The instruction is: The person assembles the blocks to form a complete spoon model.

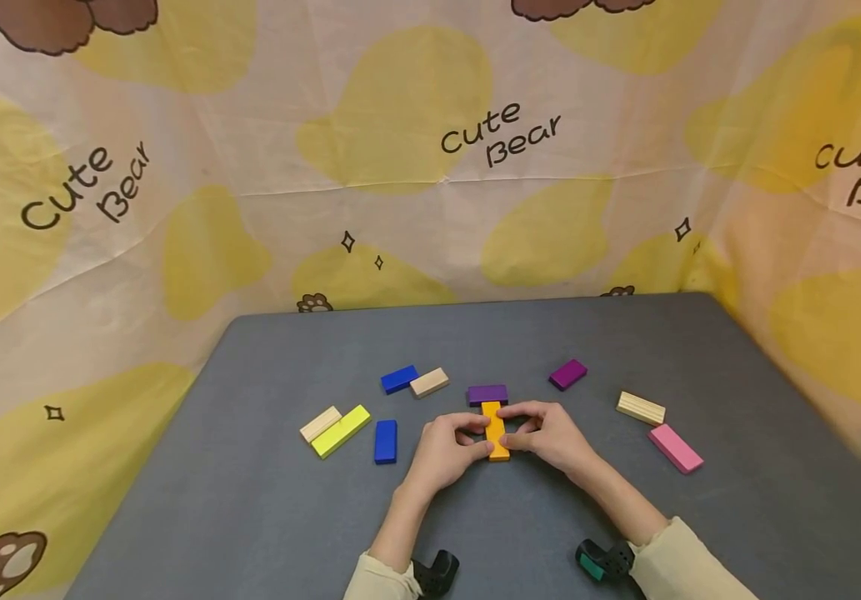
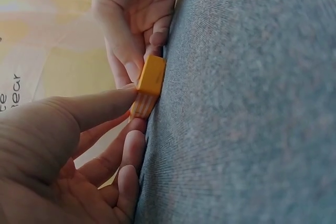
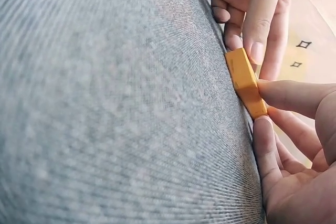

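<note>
An orange block [image 1: 496, 432] lies on the grey table, its far end by a purple block [image 1: 487, 395]. My left hand [image 1: 447, 452] holds its left side with thumb and fingers. From the right, my right hand [image 1: 550, 433] pinches the same block. In the left wrist view, the orange block [image 2: 151, 80] shows pale stripes on one face, with the left thumb [image 2: 102, 107] against it. The right wrist view shows the orange block [image 3: 244, 80] low against the cloth, between the fingertips of both hands.
Left of the hands lie blue blocks [image 1: 386, 442] [image 1: 399, 379], plain wood blocks [image 1: 429, 382] [image 1: 321, 424] and a yellow-green block [image 1: 341, 432]. To the right are another purple block [image 1: 568, 375], a wood block [image 1: 641, 407] and a pink block [image 1: 675, 448]. A printed cloth [image 1: 400, 125] hangs behind.
</note>
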Demonstrator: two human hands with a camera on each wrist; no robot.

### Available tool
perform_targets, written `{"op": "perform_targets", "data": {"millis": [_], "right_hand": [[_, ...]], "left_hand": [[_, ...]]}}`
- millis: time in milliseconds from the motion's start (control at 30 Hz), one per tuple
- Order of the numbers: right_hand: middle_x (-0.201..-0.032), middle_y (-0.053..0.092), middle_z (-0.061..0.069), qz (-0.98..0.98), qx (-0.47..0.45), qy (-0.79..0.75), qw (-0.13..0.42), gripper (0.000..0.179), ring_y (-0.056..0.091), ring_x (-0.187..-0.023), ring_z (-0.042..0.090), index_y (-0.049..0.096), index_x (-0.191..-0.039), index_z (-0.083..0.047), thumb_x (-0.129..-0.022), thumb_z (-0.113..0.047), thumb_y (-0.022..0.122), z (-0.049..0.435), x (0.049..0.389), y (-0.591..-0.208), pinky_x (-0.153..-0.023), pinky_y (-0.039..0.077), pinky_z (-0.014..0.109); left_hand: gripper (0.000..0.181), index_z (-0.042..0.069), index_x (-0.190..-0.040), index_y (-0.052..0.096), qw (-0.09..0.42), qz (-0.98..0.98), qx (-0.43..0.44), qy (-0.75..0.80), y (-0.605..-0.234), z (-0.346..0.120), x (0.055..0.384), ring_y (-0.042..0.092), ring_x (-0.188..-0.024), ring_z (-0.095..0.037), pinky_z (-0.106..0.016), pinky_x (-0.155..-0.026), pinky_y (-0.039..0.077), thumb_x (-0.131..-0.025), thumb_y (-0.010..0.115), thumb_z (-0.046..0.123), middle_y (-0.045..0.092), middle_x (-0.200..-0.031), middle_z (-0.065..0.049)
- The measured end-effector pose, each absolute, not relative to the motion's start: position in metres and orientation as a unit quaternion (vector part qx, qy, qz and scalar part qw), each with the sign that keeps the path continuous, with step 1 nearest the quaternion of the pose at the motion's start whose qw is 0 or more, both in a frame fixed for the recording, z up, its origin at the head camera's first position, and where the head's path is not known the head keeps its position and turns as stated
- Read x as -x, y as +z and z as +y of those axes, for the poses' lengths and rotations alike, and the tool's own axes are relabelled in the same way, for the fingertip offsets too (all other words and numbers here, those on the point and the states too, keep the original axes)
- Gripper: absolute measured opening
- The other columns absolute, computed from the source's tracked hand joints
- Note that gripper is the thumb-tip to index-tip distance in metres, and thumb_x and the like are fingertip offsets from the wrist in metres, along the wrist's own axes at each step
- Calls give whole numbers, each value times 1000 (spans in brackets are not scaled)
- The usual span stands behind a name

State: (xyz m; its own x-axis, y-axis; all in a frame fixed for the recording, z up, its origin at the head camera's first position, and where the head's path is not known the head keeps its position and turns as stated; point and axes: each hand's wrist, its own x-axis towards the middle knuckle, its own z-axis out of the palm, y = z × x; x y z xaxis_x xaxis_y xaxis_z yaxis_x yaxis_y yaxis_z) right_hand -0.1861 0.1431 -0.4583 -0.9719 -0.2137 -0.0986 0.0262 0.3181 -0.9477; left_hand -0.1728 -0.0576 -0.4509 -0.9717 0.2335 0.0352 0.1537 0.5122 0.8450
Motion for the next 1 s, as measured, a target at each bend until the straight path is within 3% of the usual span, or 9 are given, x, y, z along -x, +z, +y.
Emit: {"op": "perform_targets", "data": {"millis": [567, 833, 1000], "right_hand": [[-81, 68, 9, 806, 48, -580, 103, 36, 60, -69, 23, 73, -113, -6, -79, -8, 82, 143, 187, -460, -58, 41, 29], [-101, 68, 10, 802, 91, -579, 112, 42, 62, -85, 25, 67, -122, -4, -83, -11, 80, 152, 179, -454, -73, 49, 32], [-119, 63, 12, 834, 139, -533, 46, 39, 60, -101, 31, 68, -120, -6, -84, -13, 80, 189, 161, -434, -82, 51, 35]], "left_hand": [[33, 13, -112, 76, 34, 870, -113, 479, -454, -58, 173, 53, -71, -11, -25, -62, 46, -81, 83, 22, 67, -100, 4], [34, 14, -114, 76, 34, 873, -106, 475, -454, -59, 172, 53, -71, -11, -25, -62, 45, -82, 82, 22, 67, -97, 5], [33, 16, -114, 76, 42, 873, -97, 476, -453, -59, 172, 53, -71, -11, -25, -62, 44, -81, 83, 22, 65, -95, 5]]}}
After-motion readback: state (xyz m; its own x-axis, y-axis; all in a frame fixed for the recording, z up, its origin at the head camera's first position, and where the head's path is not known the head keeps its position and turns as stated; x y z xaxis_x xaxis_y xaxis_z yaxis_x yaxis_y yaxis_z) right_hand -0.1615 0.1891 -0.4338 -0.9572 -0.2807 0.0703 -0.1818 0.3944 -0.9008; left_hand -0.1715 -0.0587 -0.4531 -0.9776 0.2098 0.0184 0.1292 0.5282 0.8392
